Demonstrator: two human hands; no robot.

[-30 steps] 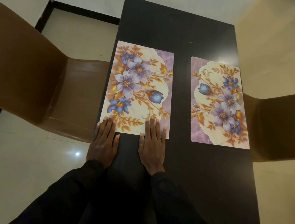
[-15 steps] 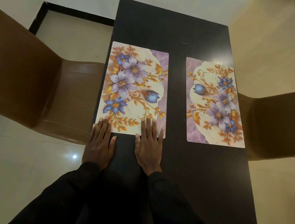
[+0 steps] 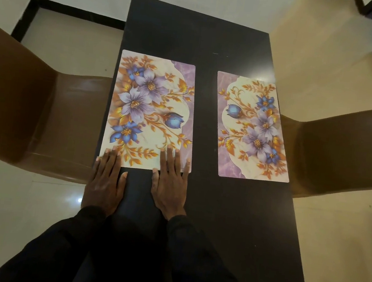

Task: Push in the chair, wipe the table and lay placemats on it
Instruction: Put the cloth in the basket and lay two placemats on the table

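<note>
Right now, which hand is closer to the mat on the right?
The right hand. Its fingers rest on the near edge of the left mat, a dark strip of table away from the right mat. The left hand lies farther off, at the left mat's outer corner.

Head view, steeply down over table (image 3: pixel 230 215)
</note>
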